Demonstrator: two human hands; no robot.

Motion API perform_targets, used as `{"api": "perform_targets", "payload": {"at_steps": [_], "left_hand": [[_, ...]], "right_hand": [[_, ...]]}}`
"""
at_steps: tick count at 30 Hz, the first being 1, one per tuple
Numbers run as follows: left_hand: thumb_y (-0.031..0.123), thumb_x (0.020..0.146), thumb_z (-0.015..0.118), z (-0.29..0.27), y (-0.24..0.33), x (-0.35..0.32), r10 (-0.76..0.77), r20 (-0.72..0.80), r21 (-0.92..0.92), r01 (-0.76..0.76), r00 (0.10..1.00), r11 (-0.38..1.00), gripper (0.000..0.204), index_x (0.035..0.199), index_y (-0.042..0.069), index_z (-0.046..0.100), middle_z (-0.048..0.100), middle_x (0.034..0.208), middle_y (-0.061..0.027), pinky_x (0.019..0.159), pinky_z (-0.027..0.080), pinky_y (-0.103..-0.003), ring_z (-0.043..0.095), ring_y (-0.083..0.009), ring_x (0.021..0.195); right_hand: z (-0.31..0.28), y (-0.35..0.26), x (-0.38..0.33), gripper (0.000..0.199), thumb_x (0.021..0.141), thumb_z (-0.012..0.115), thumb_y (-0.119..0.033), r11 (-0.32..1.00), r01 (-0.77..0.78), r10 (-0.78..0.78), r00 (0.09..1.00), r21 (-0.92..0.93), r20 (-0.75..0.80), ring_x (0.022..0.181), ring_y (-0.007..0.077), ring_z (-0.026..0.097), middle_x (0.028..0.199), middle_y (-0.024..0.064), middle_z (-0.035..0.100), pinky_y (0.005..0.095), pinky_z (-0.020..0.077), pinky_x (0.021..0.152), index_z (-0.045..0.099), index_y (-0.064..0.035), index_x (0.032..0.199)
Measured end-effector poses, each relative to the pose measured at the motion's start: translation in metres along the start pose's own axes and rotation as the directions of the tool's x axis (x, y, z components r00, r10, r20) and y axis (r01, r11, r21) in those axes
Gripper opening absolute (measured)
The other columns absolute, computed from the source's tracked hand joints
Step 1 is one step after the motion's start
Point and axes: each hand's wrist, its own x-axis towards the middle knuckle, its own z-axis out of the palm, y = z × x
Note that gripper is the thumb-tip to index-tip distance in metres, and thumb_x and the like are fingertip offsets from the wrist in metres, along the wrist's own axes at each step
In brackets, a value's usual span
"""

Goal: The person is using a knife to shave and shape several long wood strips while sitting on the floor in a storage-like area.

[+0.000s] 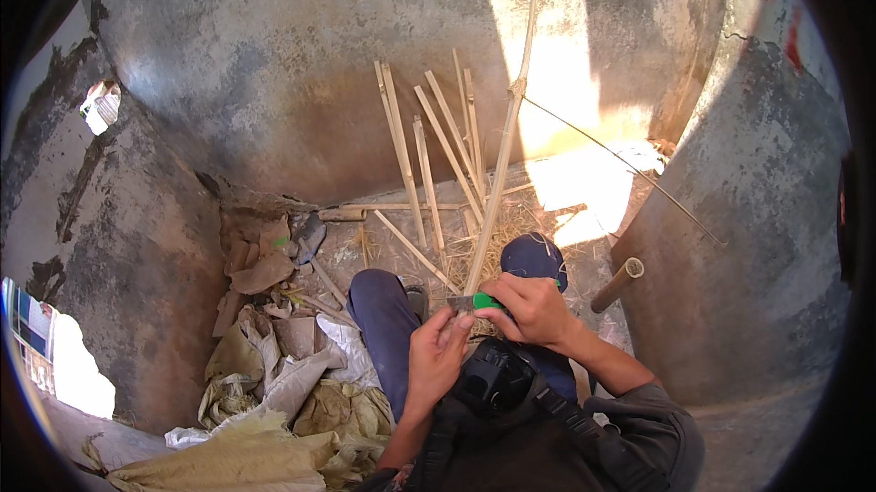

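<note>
Head view: bamboo pole [500,163] between left hand [436,352] and right hand [534,308].

Left hand [436,352] and right hand [534,309] clenched together

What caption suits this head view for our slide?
Seated person's right hand grips a green-handled knife against a long bamboo strip; left hand steadies the blade.

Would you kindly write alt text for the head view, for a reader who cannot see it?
Seen from above, a seated person's right hand grips a green-handled knife against a long bamboo pole, with the left hand at its blade end. Split bamboo strips lean on a stained concrete wall; crumpled sacks lie at lower left.
</note>
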Motion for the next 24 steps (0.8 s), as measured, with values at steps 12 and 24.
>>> {"api": "perform_targets", "payload": {"at_steps": [12, 24], "left_hand": [[0.016, 0.113, 0.068, 0.009, 0.004, 0.007, 0.045, -0.029, 0.025, -0.045, 0.999, 0.999, 0.022, 0.125, 0.003, 0.055, 0.065, 0.090, 0.0014, 0.058, 0.039, -0.018, 0.051, -0.0005, 0.069], [0.013, 0.112, 0.068, 0.007, 0.006, 0.005, 0.087, -0.067, 0.151, -0.076, 0.994, 0.986, 0.019, 0.121, -0.001, 0.060, 0.070, 0.089, -0.0006, 0.056, 0.039, -0.020, 0.052, 0.0006, 0.070]], "right_hand": [[-0.004, -0.003, -0.001, 0.025, 0.098, 0.079, -0.033, 0.998, 0.011, -0.012, 1.000, -0.055, -0.027, 0.068, 0.0260, 0.072, 0.085, 0.0052, 0.066, 0.0374, 0.0557, 0.059, 0.076, -0.0100, 0.106], [-0.006, 0.003, 0.006, 0.026, 0.097, 0.081, -0.036, 0.993, 0.036, -0.040, 0.998, -0.113, -0.038, 0.062, 0.0249, 0.068, 0.078, 0.0039, 0.063, 0.0372, 0.0522, 0.056, 0.077, -0.0109, 0.103]]}}
